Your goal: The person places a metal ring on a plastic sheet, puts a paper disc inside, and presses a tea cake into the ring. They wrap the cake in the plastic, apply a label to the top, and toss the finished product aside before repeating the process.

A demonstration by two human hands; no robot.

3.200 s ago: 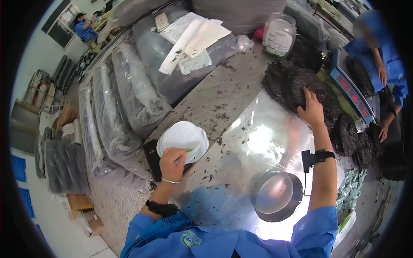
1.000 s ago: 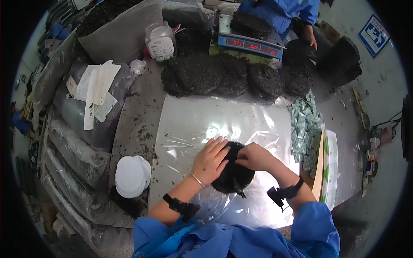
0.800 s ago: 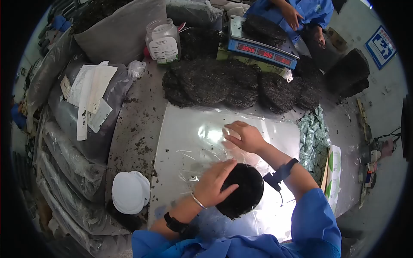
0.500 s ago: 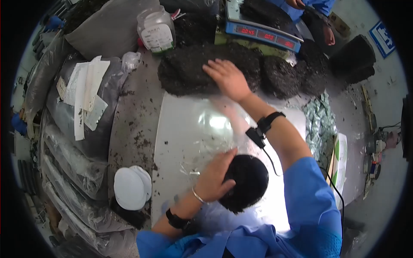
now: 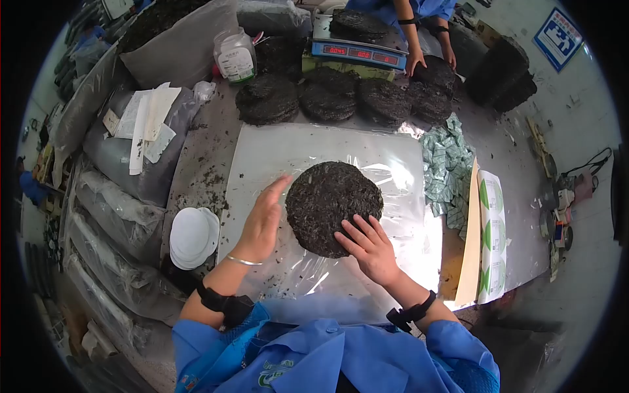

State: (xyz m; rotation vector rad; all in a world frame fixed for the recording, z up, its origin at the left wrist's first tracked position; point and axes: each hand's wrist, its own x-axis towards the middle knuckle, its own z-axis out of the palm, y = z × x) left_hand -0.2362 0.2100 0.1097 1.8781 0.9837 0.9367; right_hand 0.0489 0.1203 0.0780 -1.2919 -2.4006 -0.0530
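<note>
A round, dark, flaky seaweed cake (image 5: 321, 213) lies on clear plastic film over a white board (image 5: 262, 147) in front of me. My right hand (image 5: 373, 249) rests on its near right part, fingers spread and flat. Just off its left edge is my left hand (image 5: 263, 219), held upright on its side with fingers straight and nothing in them. Behind the board stand several stacks of similar cakes (image 5: 327, 95) in a row.
A blue scale (image 5: 359, 52) bearing a cake stands at the back, where a co-worker's hand (image 5: 415, 60) touches a stack. White round discs (image 5: 194, 238) lie left. Green packets (image 5: 447, 167) and a printed carton (image 5: 491, 236) are right. A plastic jar (image 5: 234, 56) stands back left.
My right hand has come back from the far stacks onto the seaweed cake. My left hand has moved off the cake to its left. The co-worker's hand has reached to a stack. The view has shifted.
</note>
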